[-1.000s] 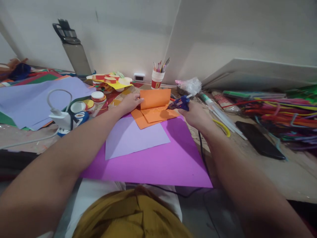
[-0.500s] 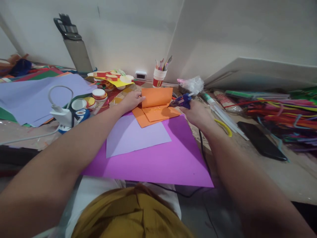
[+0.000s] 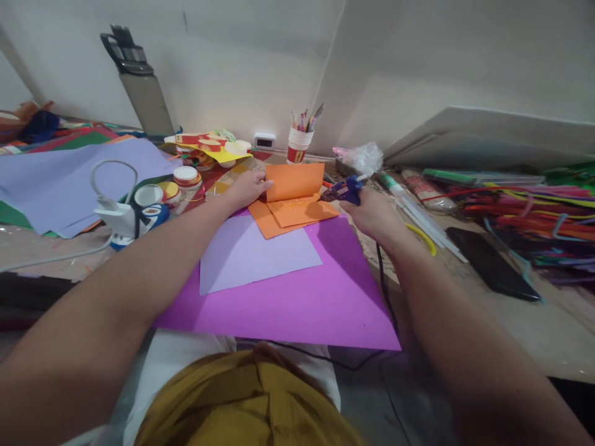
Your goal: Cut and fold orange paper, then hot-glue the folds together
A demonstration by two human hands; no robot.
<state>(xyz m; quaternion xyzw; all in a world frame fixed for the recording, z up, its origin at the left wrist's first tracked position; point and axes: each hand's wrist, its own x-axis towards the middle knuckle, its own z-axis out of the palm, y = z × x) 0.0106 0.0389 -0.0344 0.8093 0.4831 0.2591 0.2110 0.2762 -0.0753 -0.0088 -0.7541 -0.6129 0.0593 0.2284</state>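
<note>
Folded orange paper (image 3: 297, 183) stands partly raised, its flap pinched at the left edge by my left hand (image 3: 248, 188). My right hand (image 3: 370, 214) is closed round a blue hot glue gun (image 3: 344, 189) with a glue stick poking out of its back. The gun's tip is close to the right end of the fold; I cannot tell if it touches. Shiny specks of glue show along the fold. Beneath lie a lavender sheet (image 3: 255, 254) and a larger purple sheet (image 3: 297, 310).
Behind stands a paper cup (image 3: 299, 144) of pens. To the right are white glue sticks (image 3: 430, 220), a black phone (image 3: 493, 263) and pipe cleaners (image 3: 548, 217). On the left are a white plug adapter (image 3: 121, 223), tape rolls (image 3: 186, 176), coloured sheets (image 3: 93, 173) and a bottle (image 3: 145, 99).
My right hand and the glue gun have shifted slightly to the right along the fold. My left hand and the orange paper have stayed in place.
</note>
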